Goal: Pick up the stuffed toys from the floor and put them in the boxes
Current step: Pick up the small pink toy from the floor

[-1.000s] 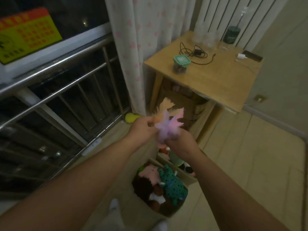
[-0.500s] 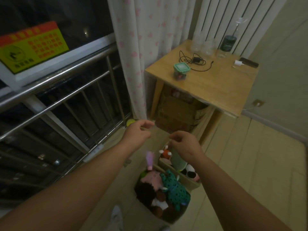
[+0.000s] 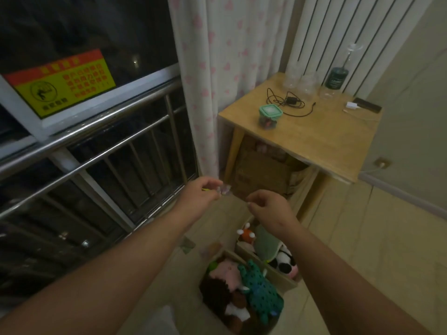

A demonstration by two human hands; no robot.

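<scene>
My left hand (image 3: 202, 195) pinches a small pale purple tuft (image 3: 224, 190) above the floor. A little to its right, my right hand (image 3: 268, 209) has its fingers curled and its thumb and forefinger together, with nothing clear between them. Below both hands stand two open cardboard boxes. The near box (image 3: 271, 322) holds a pink toy (image 3: 227, 272), a dark brown toy (image 3: 217, 292) and a teal spotted toy (image 3: 260, 290). The far box (image 3: 283, 282) holds an orange toy (image 3: 246, 235), a green toy (image 3: 266, 243) and a black-and-white toy (image 3: 283, 262).
A wooden table (image 3: 314, 134) stands ahead with a green-lidded jar (image 3: 270, 116), a black cable (image 3: 287, 102), bottles and a phone on it, and cardboard boxes (image 3: 261, 175) beneath. A metal railing (image 3: 96, 146) and a curtain (image 3: 212, 81) close off the left. Tiled floor (image 3: 362, 238) lies to the right.
One second ago both hands held a feathery purple and orange toy. It has left my hands and dropped towards the boxes. My hands have moved apart, and only a small tuft stays in the left.
</scene>
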